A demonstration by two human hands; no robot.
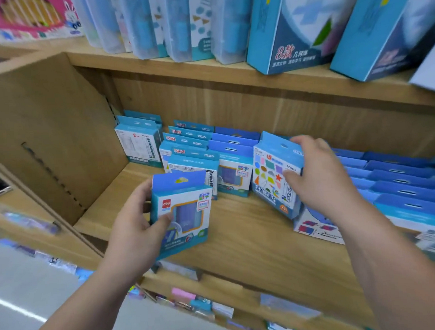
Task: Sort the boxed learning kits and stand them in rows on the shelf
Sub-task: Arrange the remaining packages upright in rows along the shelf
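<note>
My left hand [135, 224] grips a blue boxed kit with a window front [182, 212], held just above the front of the wooden shelf [240, 234]. My right hand [317, 174] holds a second kit printed with coloured shapes [275, 179], tilted, its lower edge near the shelf board. Behind them several blue kits [193, 156] stand upright in short rows. A white-fronted kit [140, 146] stands at the back left.
More blue kits [398, 180] stand in rows at the right, with a flat white box [318, 227] in front of them. Tall blue boxes [292, 27] and clear cases [178, 23] fill the upper shelf. The shelf's wooden side panel [46, 133] is at left.
</note>
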